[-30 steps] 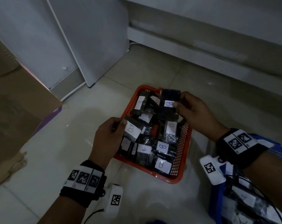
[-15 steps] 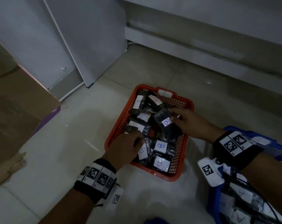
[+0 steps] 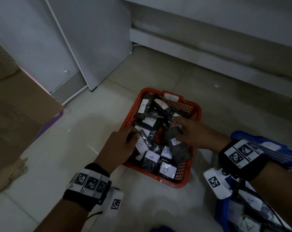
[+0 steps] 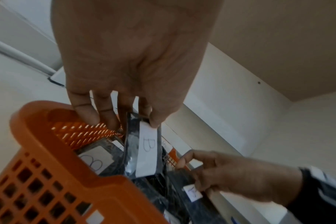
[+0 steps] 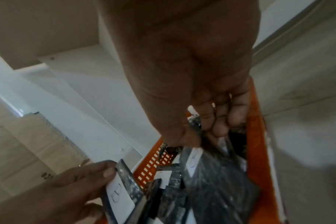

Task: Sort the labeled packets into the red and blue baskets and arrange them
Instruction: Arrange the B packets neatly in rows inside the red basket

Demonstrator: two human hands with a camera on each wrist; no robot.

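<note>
The red basket (image 3: 158, 177) on the floor holds several dark packets with white "B" labels (image 3: 166, 169). My left hand (image 3: 132, 134) is over the basket's left side. Its thumb and fingers pinch the top of a B-labelled packet (image 4: 146, 151), which stands on edge among the others. My right hand (image 3: 177, 129) is over the right side and pinches the top of another dark packet (image 3: 178, 148), which leans against the basket's right wall. In the right wrist view that packet (image 5: 211, 174) hangs below the right hand's fingers (image 5: 217, 130). The blue basket (image 3: 279, 153) sits at the right, partly hidden by my right forearm.
Packets with "A" labels (image 3: 249, 201) lie in the blue basket. A cardboard box (image 3: 16, 106) stands at the left. A white cabinet panel (image 3: 91, 39) and a wall base (image 3: 209, 52) run behind the red basket. Tiled floor surrounds it.
Both hands came down into the red basket with their packets. The right hand's packet went from above the far rim to the basket's right side.
</note>
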